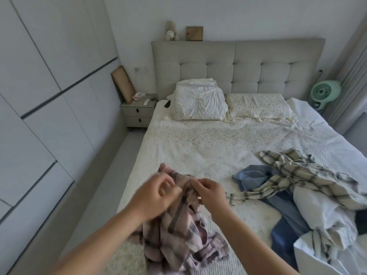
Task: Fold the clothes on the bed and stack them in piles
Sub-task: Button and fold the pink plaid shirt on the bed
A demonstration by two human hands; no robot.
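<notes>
Pink plaid shirt (pixel 178 231) is hanging bunched over the near edge of the bed (pixel 198 147). Left hand (pixel 156 193) and right hand (pixel 210 192) are both pinching its top edge, fingers curled. Unfolded clothes (pixel 297 187) are lying heaped to the right.

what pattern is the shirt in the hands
Pink and grey plaid shirt, gripped by both the left hand and right hand; head view.

Shirt (pixel 178 231): near bed (pixel 208 151) edge, left.
Clothes heap (pixel 309 195): right of shirt.
Pillows (pixel 200 102): behind, by headboard (pixel 238 62).
Nightstand (pixel 138 113): left of bed.
</notes>
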